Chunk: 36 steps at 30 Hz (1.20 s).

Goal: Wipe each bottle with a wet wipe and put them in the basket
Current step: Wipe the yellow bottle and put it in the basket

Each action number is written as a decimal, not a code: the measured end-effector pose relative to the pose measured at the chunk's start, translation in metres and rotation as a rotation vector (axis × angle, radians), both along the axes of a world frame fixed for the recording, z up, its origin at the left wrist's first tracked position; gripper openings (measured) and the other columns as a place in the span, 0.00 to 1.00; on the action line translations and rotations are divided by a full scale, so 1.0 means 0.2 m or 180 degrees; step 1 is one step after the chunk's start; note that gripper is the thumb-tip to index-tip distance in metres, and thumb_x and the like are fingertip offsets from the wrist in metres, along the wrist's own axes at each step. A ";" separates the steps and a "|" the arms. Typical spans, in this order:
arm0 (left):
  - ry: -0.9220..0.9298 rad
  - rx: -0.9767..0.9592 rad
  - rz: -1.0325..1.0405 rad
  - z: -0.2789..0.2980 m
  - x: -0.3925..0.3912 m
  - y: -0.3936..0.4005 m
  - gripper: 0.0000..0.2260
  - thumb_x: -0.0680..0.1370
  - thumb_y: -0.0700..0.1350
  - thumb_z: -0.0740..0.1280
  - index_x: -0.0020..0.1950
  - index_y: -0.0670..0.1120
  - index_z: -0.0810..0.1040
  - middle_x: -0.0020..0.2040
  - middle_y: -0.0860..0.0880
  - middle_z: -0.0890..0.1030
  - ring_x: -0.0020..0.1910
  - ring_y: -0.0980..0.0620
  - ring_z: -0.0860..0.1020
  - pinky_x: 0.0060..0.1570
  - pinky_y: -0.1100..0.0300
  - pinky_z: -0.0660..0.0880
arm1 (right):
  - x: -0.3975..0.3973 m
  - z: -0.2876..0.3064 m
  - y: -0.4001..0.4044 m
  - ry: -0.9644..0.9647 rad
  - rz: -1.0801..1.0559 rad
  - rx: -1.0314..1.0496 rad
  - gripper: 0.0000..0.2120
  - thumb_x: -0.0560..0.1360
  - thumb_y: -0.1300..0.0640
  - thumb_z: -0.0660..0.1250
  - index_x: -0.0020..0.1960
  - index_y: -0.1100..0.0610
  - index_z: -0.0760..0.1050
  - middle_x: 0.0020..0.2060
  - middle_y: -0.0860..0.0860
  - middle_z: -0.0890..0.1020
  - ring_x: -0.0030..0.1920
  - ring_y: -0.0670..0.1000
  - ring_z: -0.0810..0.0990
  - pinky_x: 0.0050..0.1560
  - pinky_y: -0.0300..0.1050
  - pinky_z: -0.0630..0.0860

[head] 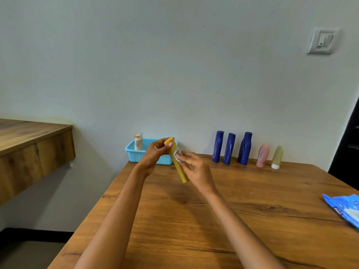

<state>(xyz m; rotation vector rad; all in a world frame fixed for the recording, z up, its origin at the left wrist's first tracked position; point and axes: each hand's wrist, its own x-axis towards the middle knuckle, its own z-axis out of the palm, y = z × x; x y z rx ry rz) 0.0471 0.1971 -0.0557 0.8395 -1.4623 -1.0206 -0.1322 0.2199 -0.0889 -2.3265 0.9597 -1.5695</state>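
My left hand (153, 156) grips the cap end of a slim yellow bottle (180, 171), held tilted above the table. My right hand (196, 169) pinches a white wet wipe (178, 153) against the bottle's upper side. Behind them, at the table's far left corner, stands a light blue basket (136, 154) with a pale beige bottle (138, 141) upright inside. Three dark blue bottles (229, 148) stand in a row along the wall. To their right stand a pink tube (262, 155) and a pale green tube (277, 157), both cap down.
A blue wet wipe pack (344, 209) lies at the wooden table's (194, 220) right edge. A wooden counter (29, 144) juts out on the left, with a gap of floor between it and the table. A wall switch (322, 40) is up right.
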 end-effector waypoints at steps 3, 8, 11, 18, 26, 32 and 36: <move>0.0092 0.0010 0.0007 -0.01 0.01 0.01 0.34 0.57 0.66 0.75 0.57 0.50 0.78 0.48 0.54 0.83 0.49 0.60 0.80 0.50 0.66 0.75 | -0.08 -0.08 0.02 0.0166 -0.0005 0.0146 0.17 0.72 0.61 0.70 0.60 0.53 0.77 0.56 0.49 0.80 0.54 0.42 0.78 0.49 0.35 0.79; 0.0094 -0.0036 -0.0041 0.00 0.00 0.02 0.38 0.53 0.68 0.75 0.57 0.50 0.78 0.49 0.52 0.81 0.49 0.58 0.79 0.49 0.66 0.75 | -0.18 -0.09 0.00 0.0018 -0.0152 0.0684 0.07 0.71 0.62 0.70 0.47 0.53 0.83 0.42 0.43 0.83 0.44 0.38 0.79 0.41 0.35 0.79; -0.0166 -0.0039 -0.0165 0.01 -0.03 0.02 0.35 0.55 0.68 0.74 0.55 0.51 0.78 0.48 0.52 0.81 0.48 0.60 0.79 0.48 0.66 0.75 | -0.18 0.00 -0.04 -0.0310 -0.0225 0.0942 0.07 0.72 0.63 0.68 0.43 0.52 0.82 0.38 0.41 0.82 0.42 0.42 0.79 0.38 0.31 0.76; -0.0070 -0.0052 -0.0107 0.02 -0.05 0.01 0.15 0.70 0.50 0.71 0.56 0.51 0.78 0.49 0.52 0.81 0.50 0.58 0.79 0.49 0.66 0.75 | -0.05 0.10 -0.06 -0.0681 0.0197 0.1211 0.14 0.76 0.62 0.65 0.60 0.54 0.77 0.55 0.42 0.78 0.54 0.40 0.75 0.52 0.32 0.75; -0.0189 0.0003 0.0192 0.01 -0.07 -0.01 0.19 0.70 0.52 0.69 0.59 0.49 0.76 0.53 0.50 0.79 0.52 0.55 0.77 0.50 0.66 0.73 | -0.18 -0.07 -0.04 -0.0685 -0.0188 0.1735 0.10 0.74 0.65 0.66 0.48 0.54 0.82 0.43 0.45 0.83 0.43 0.39 0.79 0.40 0.27 0.74; -0.0553 -0.0020 0.0697 -0.01 -0.16 -0.04 0.19 0.70 0.50 0.74 0.57 0.47 0.74 0.52 0.52 0.77 0.54 0.56 0.74 0.46 0.69 0.70 | -0.19 -0.03 -0.04 -0.1498 -0.0217 0.1927 0.12 0.76 0.64 0.63 0.43 0.50 0.81 0.44 0.46 0.83 0.45 0.42 0.80 0.40 0.32 0.74; -0.0730 0.0091 0.1171 -0.05 -0.23 -0.03 0.24 0.67 0.56 0.75 0.57 0.51 0.70 0.54 0.53 0.74 0.53 0.54 0.73 0.40 0.66 0.70 | -0.10 0.01 -0.04 -0.2094 0.0012 0.2282 0.10 0.76 0.63 0.63 0.46 0.52 0.81 0.44 0.47 0.83 0.48 0.47 0.80 0.42 0.38 0.77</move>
